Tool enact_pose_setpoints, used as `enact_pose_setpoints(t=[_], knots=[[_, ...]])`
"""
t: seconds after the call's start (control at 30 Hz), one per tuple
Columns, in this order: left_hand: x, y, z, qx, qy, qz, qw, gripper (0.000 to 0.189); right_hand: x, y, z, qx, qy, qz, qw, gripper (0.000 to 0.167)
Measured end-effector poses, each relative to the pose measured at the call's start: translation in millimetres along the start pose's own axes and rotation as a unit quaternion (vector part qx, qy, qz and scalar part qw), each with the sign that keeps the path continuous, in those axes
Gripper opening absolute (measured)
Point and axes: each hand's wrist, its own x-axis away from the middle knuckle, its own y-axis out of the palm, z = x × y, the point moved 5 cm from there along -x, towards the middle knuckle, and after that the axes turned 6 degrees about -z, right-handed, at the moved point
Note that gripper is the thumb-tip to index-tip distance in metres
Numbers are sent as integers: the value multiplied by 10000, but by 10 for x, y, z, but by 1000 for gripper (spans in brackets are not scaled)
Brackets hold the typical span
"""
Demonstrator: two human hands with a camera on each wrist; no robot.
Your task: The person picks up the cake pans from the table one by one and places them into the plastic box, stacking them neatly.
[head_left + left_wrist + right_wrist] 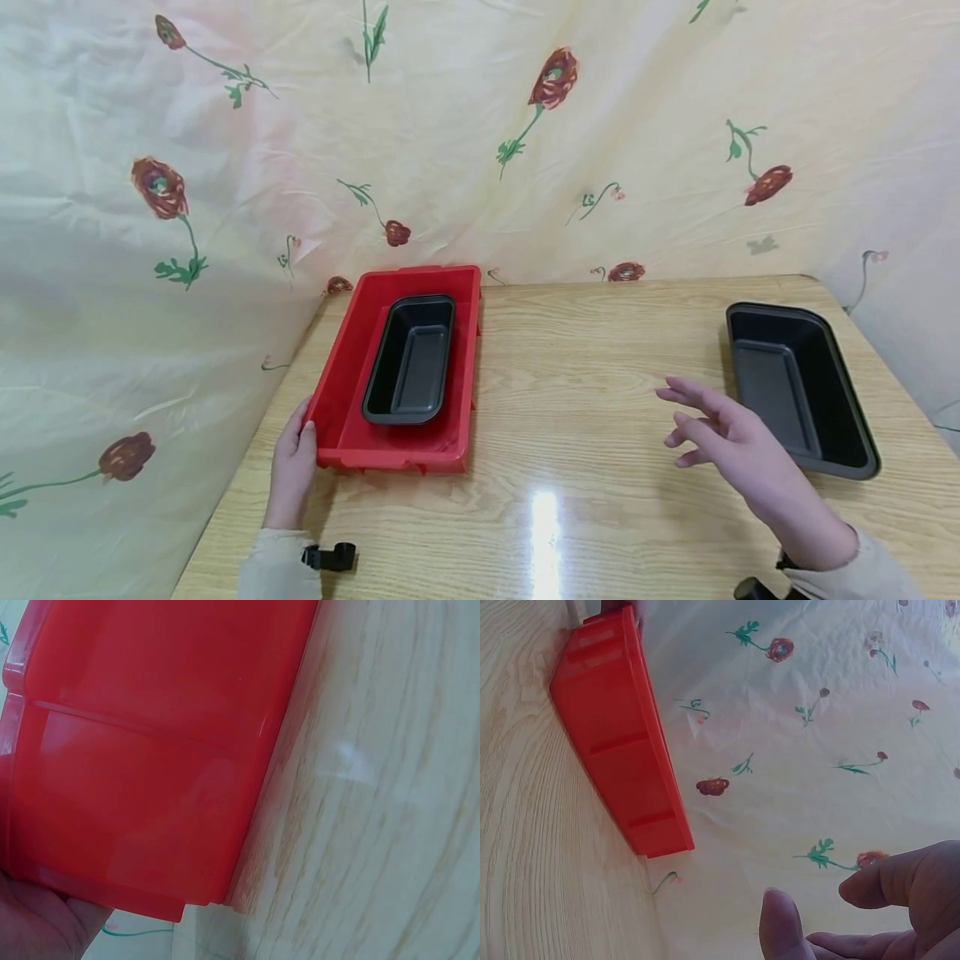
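Observation:
At the left front corner of a red plastic tray (474, 367), my left hand (291, 471) grips the rim, its thumb along the edge. Part of that hand (41, 922) shows at the tray's corner in the left wrist view; its other fingers are mostly hidden. A dark loaf pan (422, 371) lies inside the tray, its long side running front to back. My right hand (738, 454) hovers with fingers loosely bent and spread, nothing between them. Beside it, a second dark loaf pan (772, 358) stands at the right of the table, partly overlapped by the hand in the head view.
Both pans have raised walls and show bare insides. A wood-grain table (570, 383) lies under everything. Flower-printed cloth (450, 150) hangs behind the table and along its left side, close to the tray's far end.

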Motion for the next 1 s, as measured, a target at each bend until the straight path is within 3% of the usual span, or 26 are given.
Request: enact_pose_setpoints(t=[1.0], knots=[[-1,-4,-11,59,-7,-32,10000,49,159,-371,293,-7,-86,274,9996,49]])
